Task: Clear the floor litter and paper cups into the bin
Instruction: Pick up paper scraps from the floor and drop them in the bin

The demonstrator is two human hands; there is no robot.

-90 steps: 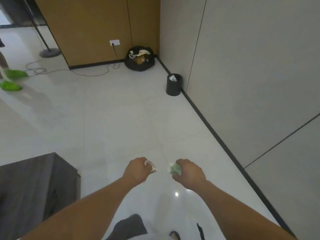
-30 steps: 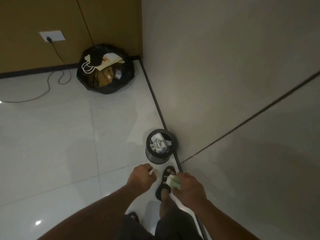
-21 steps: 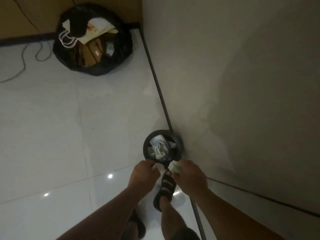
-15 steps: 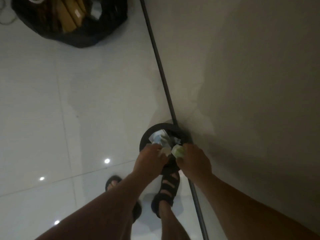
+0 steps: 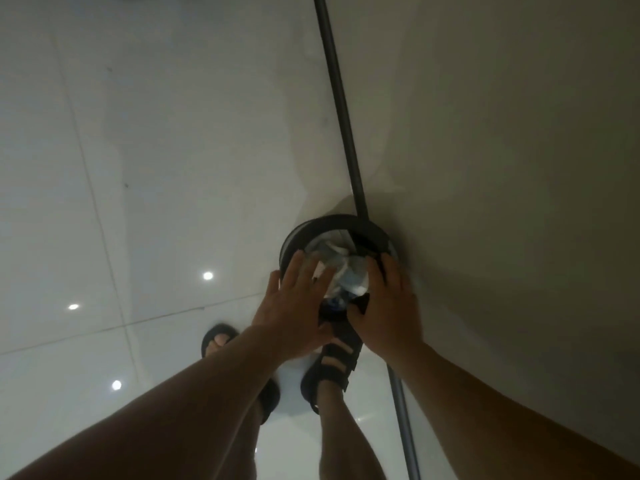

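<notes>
Left hand (image 5: 294,306): grip apart, fingers straight and spread, nothing held. Right hand (image 5: 386,306): grip likewise apart, fingers extended, nothing held. Both hover over the near side of the round black bin (image 5: 332,221), whose mouth lies directly beyond the fingertips; whether either grip touches the contents cannot be told. Crumpled paper (image 5: 349,275), white with some blue print, sits inside the bin between the two grips and just ahead of them, heaped close to rim level. Handling assessment: the wads appear very light, soft and springy, neither fragile nor slippery. They are likely to rebound after compression and could ride over the rim. If a piece needs resetting, the best hold is a loose pinch across a raised fold, or a flat palm pressed on the centre of the heap. The bin itself looks light and thin-walled, so a sideways push from either grip could shift it. Clearances: the wall (image 5: 502,168) and dark skirting strip (image 5: 343,116) stand hard against the bin on the right grip's outer side, leaving little room there. Open tiled floor (image 5: 156,150) lies wide to the left of the left grip. A sandalled foot (image 5: 332,362) is planted directly beneath the grips, close to the bin's base, and is a knock risk.
</notes>
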